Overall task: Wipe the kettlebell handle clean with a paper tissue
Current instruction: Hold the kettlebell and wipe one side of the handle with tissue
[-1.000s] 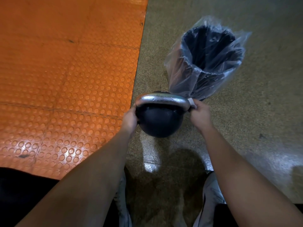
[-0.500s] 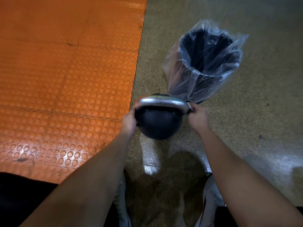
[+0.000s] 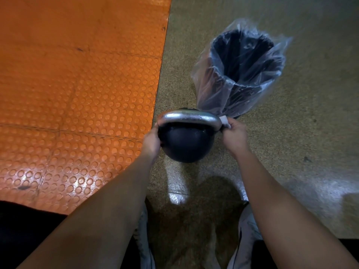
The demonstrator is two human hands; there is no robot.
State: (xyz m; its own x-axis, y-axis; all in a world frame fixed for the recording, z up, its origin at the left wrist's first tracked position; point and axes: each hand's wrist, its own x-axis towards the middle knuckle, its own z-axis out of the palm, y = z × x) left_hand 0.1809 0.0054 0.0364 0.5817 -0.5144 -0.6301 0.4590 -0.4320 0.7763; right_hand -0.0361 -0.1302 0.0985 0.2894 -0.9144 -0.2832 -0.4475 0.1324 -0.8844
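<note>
A round black kettlebell point(image 3: 186, 144) with a curved silver metal handle point(image 3: 189, 118) sits in the middle of the view, over the speckled beige floor point(image 3: 310, 133), just right of the edge of the orange studded rubber mat point(image 3: 77, 84). Whether it rests on the floor or is lifted cannot be told.

The person's left hand point(image 3: 152, 142) is curled against the left side of the ball, where the handle's left end comes down, and holds it there. The right hand point(image 3: 234, 133) is closed around a crumpled white paper tissue point(image 3: 225, 121), which is pressed against the right end of the handle; only a small part of the tissue shows past the fingers.

Just beyond the kettlebell, to the far right, stands a dark round waste bin point(image 3: 244, 63) lined with a clear plastic bag point(image 3: 209, 90); the bag's lower edge lies close behind the handle. At the near edge, light-coloured shoes point(image 3: 246, 230) show between the forearms.
</note>
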